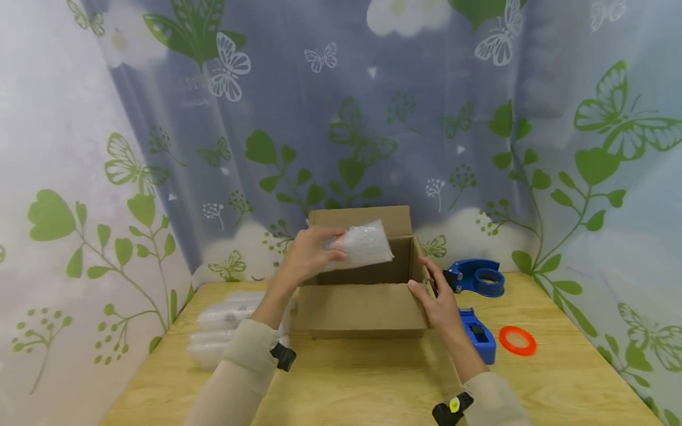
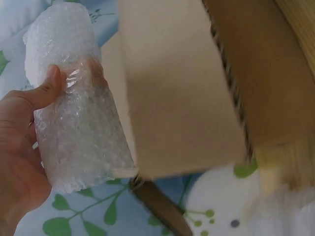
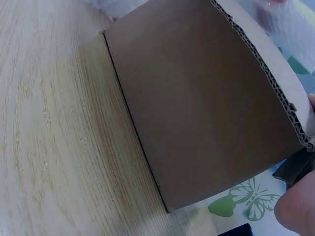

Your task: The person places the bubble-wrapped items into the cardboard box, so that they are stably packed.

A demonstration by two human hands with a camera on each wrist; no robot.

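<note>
An open cardboard box (image 1: 362, 307) stands on the table with its flaps folded outward. Over its opening, my left hand (image 1: 311, 251) grips a bubble-wrapped roll (image 1: 367, 244), which lies nearly level. The left wrist view shows the thumb across the wrap (image 2: 83, 132); what is inside it cannot be made out. My right hand (image 1: 439, 296) holds the box at its right front corner, thumb on the front flap and fingers along the right side. In the right wrist view, only part of that hand (image 3: 298, 204) shows beside the box (image 3: 197, 108).
Several more bubble-wrapped rolls (image 1: 213, 337) lie left of the box. To the right are a blue tape dispenser (image 1: 487, 284), a second blue dispenser (image 1: 479, 337) and an orange-red ring (image 1: 518, 341). A patterned curtain (image 1: 341, 118) hangs behind the wooden table (image 1: 559, 390).
</note>
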